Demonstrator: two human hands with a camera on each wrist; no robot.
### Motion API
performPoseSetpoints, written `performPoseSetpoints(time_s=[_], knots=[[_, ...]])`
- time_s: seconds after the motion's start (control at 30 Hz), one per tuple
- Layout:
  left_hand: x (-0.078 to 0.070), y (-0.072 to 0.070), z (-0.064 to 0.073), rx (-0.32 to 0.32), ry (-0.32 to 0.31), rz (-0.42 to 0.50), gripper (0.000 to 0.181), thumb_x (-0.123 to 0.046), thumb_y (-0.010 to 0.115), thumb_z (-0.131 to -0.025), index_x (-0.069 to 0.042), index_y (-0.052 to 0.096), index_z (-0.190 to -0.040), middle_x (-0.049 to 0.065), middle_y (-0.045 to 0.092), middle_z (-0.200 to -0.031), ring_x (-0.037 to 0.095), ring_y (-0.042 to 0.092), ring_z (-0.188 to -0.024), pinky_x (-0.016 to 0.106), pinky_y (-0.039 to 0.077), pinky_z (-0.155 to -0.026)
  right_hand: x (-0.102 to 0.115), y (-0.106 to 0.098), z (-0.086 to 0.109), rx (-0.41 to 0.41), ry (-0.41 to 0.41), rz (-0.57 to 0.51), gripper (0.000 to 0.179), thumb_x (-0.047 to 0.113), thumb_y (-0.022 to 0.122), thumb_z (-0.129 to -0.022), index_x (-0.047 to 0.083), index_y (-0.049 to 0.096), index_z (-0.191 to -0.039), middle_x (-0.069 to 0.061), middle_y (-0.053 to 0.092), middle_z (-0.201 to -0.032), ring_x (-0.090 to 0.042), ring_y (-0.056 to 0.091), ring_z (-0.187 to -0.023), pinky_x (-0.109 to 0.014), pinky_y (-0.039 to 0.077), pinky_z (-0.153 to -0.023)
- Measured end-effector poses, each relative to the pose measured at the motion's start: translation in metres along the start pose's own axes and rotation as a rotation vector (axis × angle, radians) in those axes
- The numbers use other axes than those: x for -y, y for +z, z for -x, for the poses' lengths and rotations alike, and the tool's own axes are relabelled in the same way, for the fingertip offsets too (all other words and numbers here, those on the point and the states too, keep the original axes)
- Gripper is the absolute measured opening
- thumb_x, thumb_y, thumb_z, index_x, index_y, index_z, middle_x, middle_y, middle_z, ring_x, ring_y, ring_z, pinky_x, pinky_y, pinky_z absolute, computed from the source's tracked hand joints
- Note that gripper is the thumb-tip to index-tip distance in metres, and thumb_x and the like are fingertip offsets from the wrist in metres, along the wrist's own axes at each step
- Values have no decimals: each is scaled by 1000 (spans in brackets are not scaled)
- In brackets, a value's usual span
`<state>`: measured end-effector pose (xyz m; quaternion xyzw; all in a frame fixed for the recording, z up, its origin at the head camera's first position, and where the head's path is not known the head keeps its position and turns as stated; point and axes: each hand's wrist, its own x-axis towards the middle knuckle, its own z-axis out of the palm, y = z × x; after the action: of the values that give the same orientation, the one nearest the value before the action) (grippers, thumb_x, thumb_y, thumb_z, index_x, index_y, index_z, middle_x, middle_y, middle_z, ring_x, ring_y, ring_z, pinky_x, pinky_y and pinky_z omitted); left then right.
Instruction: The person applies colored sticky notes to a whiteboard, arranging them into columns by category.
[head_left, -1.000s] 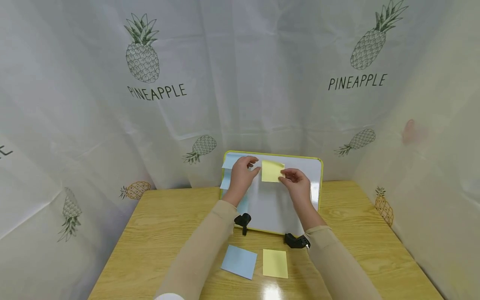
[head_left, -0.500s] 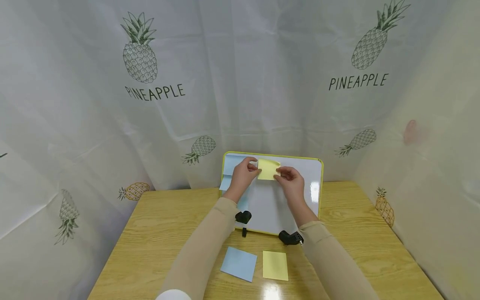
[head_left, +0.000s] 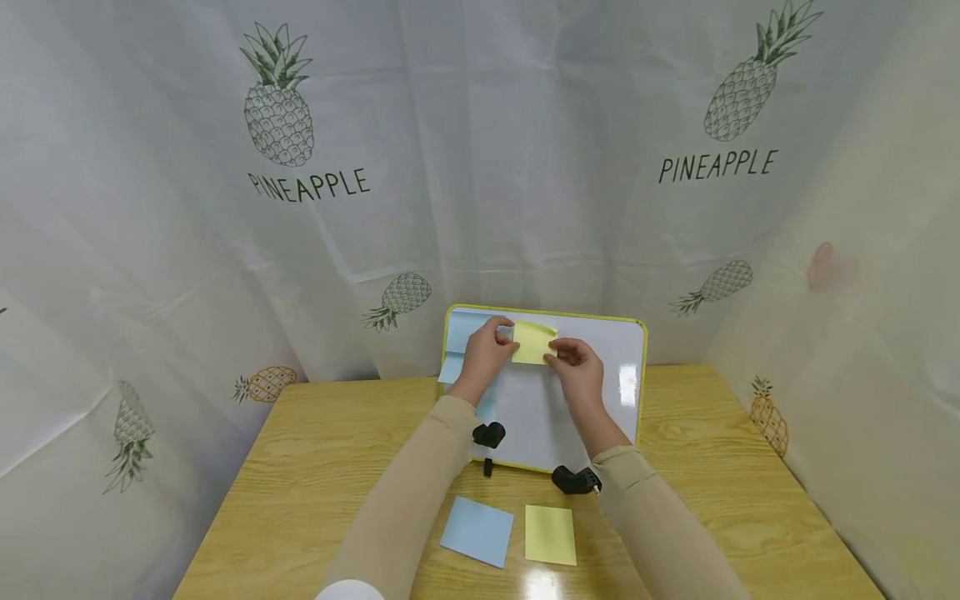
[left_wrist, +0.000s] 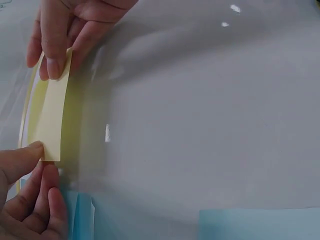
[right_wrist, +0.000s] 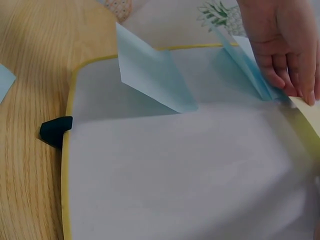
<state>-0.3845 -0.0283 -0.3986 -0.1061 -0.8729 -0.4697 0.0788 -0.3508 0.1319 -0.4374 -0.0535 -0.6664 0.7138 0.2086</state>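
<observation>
A yellow sticky note (head_left: 533, 343) is held up in front of the upper part of a yellow-framed whiteboard (head_left: 525, 417). My left hand (head_left: 483, 358) pinches its left edge between thumb and fingers. On the opposite edge, the thumb and fingertips of my right hand (head_left: 581, 375) grip the note. The left wrist view shows the yellow note (left_wrist: 54, 115) side-on, between both hands and close to the board. Whether it touches the board I cannot tell. Several blue sticky notes stick to the board's left side, one blue note (right_wrist: 150, 75) standing out from the surface.
On the wooden table (head_left: 337, 458), a blue sticky-note pad (head_left: 477, 532) and a yellow sticky-note pad (head_left: 551, 535) lie before the board. A dark clip-like piece (right_wrist: 56, 131) sits at the board's edge. Behind hangs a pineapple-printed curtain (head_left: 510, 167).
The yellow note has shifted left with my right hand. My left hand, apart from the note a second ago, now pinches its left edge.
</observation>
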Motion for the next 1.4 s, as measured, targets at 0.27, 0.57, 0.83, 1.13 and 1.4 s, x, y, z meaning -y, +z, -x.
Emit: performPoseSetpoints(time_s=[0.27, 0.57, 0.83, 1.13, 1.4], knots=[[-1, 3, -2, -5, -3, -12, 37, -9, 74, -87, -13, 63, -122, 1, 64, -85, 17, 61, -77, 31, 50, -66, -2, -3, -1, 30, -11, 76, 26, -3, 76, -81, -1, 69, -106, -12, 64, -102, -15, 59, -88, -18, 51, -72], [0, 6, 0, -56, 66, -38, 38, -7, 78, -83, -10, 65, -119, 3, 61, -92, 17, 58, -80, 30, 49, -69, 5, -10, -1, 91, -174, 266, 26, -2, 76, -81, 2, 70, -106, -14, 65, -100, -20, 58, -85, -22, 49, -72], [2, 13, 3, -80, 181, -180, 40, -8, 79, -82, -10, 67, -120, 8, 58, -116, 20, 56, -94, 31, 48, -80, 6, -14, -9, 141, -467, 517, 24, 1, 81, -75, 3, 74, -98, -11, 69, -111, -30, 51, -102, -40, 38, -89], [4, 21, 6, -113, 289, -291, 39, -8, 79, -82, -8, 69, -119, 8, 56, -132, 28, 52, -121, 38, 41, -100, 6, -17, -15, 135, -492, 529, 24, -1, 81, -74, 1, 74, -97, -12, 68, -113, -31, 50, -105, -41, 35, -91], [4, 25, 10, -106, 313, -359, 39, -8, 78, -83, -9, 68, -121, 7, 51, -142, 28, 52, -122, 36, 41, -101, 6, -18, -16, 142, -487, 526, 23, -1, 81, -75, 1, 74, -97, -12, 69, -113, -31, 50, -106, -41, 35, -92]])
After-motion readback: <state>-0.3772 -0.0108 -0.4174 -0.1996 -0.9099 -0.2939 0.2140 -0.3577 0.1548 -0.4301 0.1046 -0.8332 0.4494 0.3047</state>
